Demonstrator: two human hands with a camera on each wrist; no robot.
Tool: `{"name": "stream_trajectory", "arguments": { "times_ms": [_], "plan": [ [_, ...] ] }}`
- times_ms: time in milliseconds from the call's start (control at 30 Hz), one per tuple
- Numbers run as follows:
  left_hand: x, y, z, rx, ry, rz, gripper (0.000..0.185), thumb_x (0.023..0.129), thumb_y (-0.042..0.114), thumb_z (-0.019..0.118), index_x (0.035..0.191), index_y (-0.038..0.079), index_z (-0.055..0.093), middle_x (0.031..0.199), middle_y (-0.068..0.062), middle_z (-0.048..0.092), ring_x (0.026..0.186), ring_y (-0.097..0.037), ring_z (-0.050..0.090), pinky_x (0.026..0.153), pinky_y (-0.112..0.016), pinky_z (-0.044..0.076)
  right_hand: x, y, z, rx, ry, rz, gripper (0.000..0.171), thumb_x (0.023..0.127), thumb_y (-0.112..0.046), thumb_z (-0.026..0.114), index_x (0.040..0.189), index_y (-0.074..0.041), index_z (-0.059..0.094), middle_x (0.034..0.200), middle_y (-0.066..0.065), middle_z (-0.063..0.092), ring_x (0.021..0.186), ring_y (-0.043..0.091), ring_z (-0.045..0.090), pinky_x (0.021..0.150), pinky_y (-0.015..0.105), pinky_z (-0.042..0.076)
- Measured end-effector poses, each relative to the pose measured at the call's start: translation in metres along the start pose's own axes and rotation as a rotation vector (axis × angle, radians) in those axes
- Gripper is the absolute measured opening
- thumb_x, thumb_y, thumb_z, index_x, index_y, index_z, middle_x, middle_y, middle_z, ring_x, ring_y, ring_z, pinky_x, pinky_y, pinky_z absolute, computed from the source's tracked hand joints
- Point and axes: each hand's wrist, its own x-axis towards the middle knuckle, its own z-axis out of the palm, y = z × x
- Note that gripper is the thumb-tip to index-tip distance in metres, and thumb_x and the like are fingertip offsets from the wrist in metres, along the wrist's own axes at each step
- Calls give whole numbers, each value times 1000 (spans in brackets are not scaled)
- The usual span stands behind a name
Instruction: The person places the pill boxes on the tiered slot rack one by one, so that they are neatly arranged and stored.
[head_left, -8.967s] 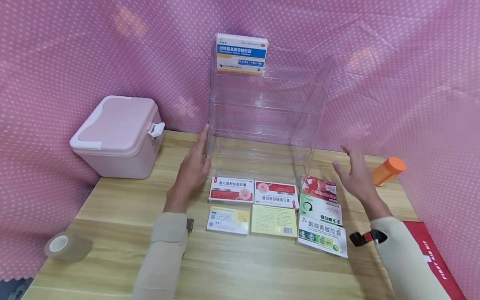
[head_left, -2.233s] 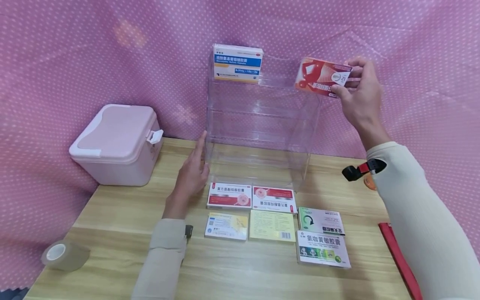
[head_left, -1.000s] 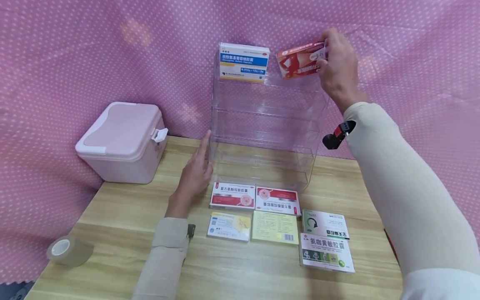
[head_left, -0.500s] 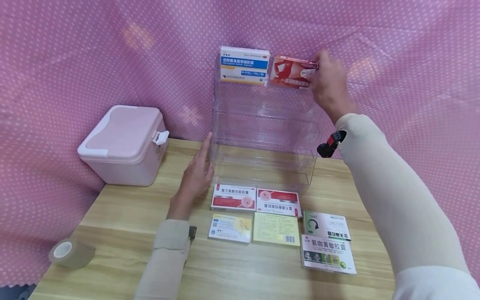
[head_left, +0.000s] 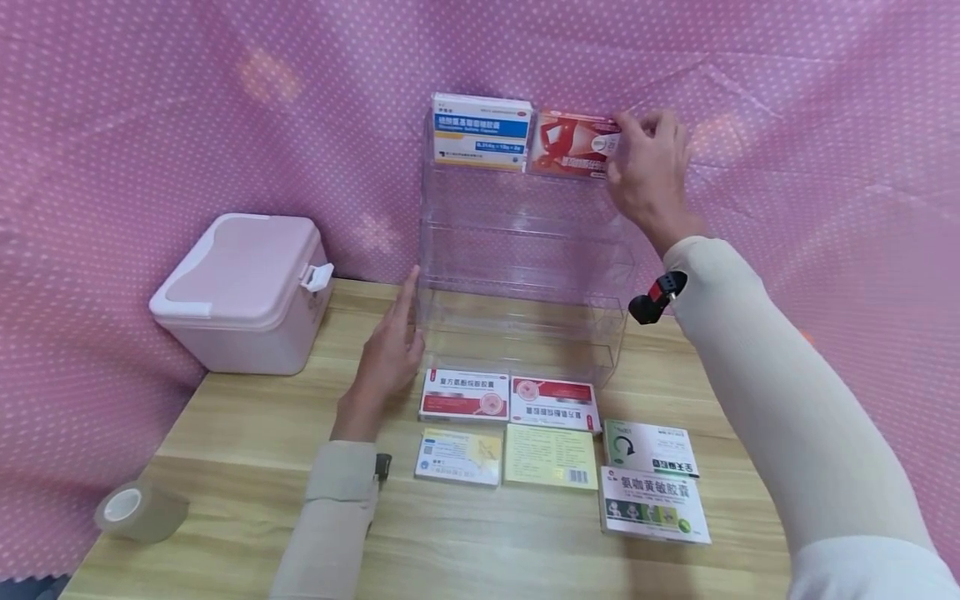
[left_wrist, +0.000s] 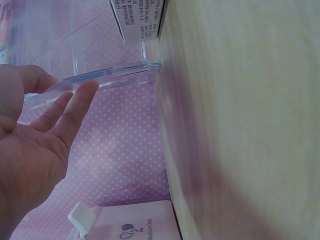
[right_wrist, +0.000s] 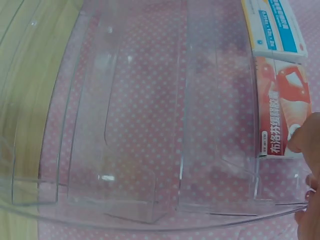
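A clear stepped display rack [head_left: 517, 250] stands upright at the back of the table. My left hand [head_left: 388, 348] pinches its left side panel low down; the left wrist view shows the thumb [left_wrist: 40, 79] on one face and fingers [left_wrist: 77, 107] on the other. On the top tier, a red medicine box [head_left: 570, 146] leans beside a white-and-blue medicine box [head_left: 482, 132]. My right hand [head_left: 651, 171] is at the red box's right end. One digit touches its front, while the other fingers are spread apart near the rack's side edge in the right wrist view.
In front of the rack lie two red-and-white boxes [head_left: 465, 394], a pale yellow box [head_left: 551, 457], a white-yellow box [head_left: 457, 456] and two green-and-white boxes [head_left: 654, 504]. A pink medicine chest [head_left: 240, 292] and a tape roll [head_left: 142, 510] stand at left. Pink dotted cloth hangs behind.
The right hand carried the red box from the table to the top tier, beside the white-and-blue box. Its fingers have now loosened around the box. The left hand stays at the rack's side.
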Motion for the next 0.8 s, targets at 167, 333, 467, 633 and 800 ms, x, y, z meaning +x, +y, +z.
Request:
{"name": "stream_trajectory", "arguments": {
  "times_ms": [167,333,467,633,800],
  "plan": [
    [0,1,-2,-3,5,5,108,104,1,60,166,61,-5,181,-5,23,151,-48,48,113,-71,52,-5,1,-5,1,-66,-45,73,101,-13,51,171,-25,31,157,25,41,148,43,34,127,56,31],
    [-1,2,-2,-6,1,12,108,104,0,60,167,60,-5,181,-5,22,150,-49,49,112,-71,52,-19,5,-9,42,-83,-68,88,95,-8,63,172,-24,24,164,25,34,154,42,30,132,57,29],
    [-1,0,-1,-1,0,13,109,103,0,59,167,59,-5,182,-4,20,152,-48,46,115,-71,50,-38,10,-10,82,-69,-73,92,92,-5,69,171,-24,27,167,25,29,157,41,28,134,58,28],
    [0,-1,-1,2,6,20,109,103,-1,60,167,59,-5,182,-5,19,154,-47,44,116,-70,49,-66,24,-14,134,-13,-83,89,89,-1,68,169,-18,31,164,27,30,156,42,29,133,60,30],
    [1,-1,0,-8,8,30,110,102,-2,60,168,58,-4,182,-3,19,155,-46,44,117,-69,49,-99,41,-18,199,20,-72,84,92,0,70,167,-15,35,161,28,32,147,46,40,125,64,42]
  ]
}}
